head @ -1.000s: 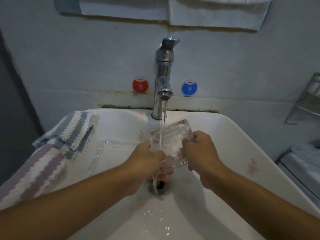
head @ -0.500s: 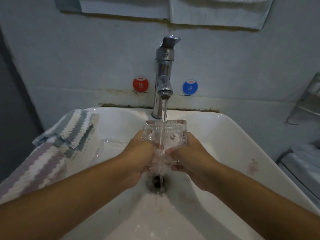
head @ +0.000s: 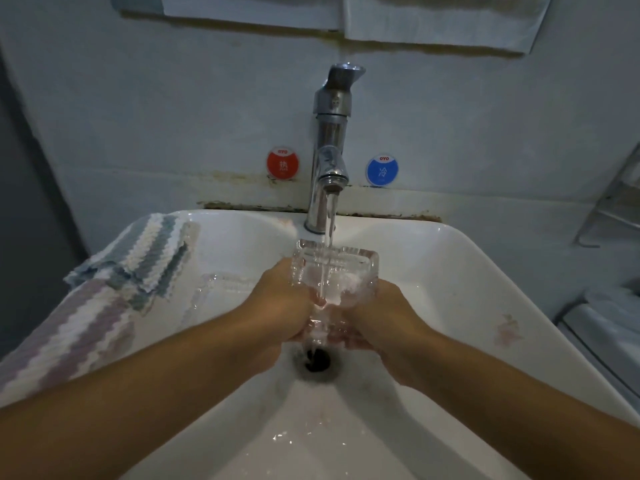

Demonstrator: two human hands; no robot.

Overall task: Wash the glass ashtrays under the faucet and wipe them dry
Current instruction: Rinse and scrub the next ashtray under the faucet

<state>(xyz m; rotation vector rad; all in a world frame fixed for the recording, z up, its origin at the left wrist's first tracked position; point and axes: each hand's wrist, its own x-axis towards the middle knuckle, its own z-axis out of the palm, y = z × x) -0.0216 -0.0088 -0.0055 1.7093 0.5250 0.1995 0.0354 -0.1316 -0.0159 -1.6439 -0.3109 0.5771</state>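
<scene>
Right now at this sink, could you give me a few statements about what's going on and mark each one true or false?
1. Water runs from the faucet onto the glass ashtray. True.
2. Only the left hand holds the ashtray. False: the right hand grips it too, one on each side.
3. A striped towel hangs over the right rim of the sink. False: it lies on the left rim.
4. A second glass ashtray lies in the basin to the left of the hands. True.
5. The red sticker is right of the faucet. False: it is left; the blue sticker is right.
</scene>
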